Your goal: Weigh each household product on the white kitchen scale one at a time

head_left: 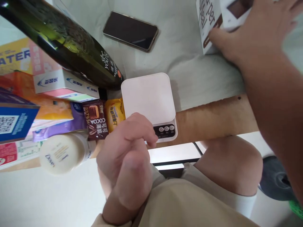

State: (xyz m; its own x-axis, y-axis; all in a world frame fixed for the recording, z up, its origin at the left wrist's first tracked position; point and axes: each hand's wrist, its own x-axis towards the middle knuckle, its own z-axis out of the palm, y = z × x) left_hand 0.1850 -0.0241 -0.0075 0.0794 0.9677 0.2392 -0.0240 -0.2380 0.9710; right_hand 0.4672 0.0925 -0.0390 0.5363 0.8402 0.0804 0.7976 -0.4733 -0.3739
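My right hand [258, 37] is at a white box [209, 22] with brown print and a dark window, at the upper right. Its thumb lies against the box's printed side, and its other fingers reach around towards the far right, partly cut off. My left hand [129, 154] is closed, with the fingers curled and nothing visible in them. It hovers over the near left corner of a white kitchen scale [149, 97], its bent index finger beside the black button panel [165, 130]. Nothing lies on the scale's plate.
A dark green bottle [71, 44] leans across the upper left. A phone [130, 31] lies behind the scale. Left of the scale are a cocoa snack packet [95, 118], a yellow packet [115, 113], several boxes and a Dove jar [61, 154] at the wooden table edge [213, 119].
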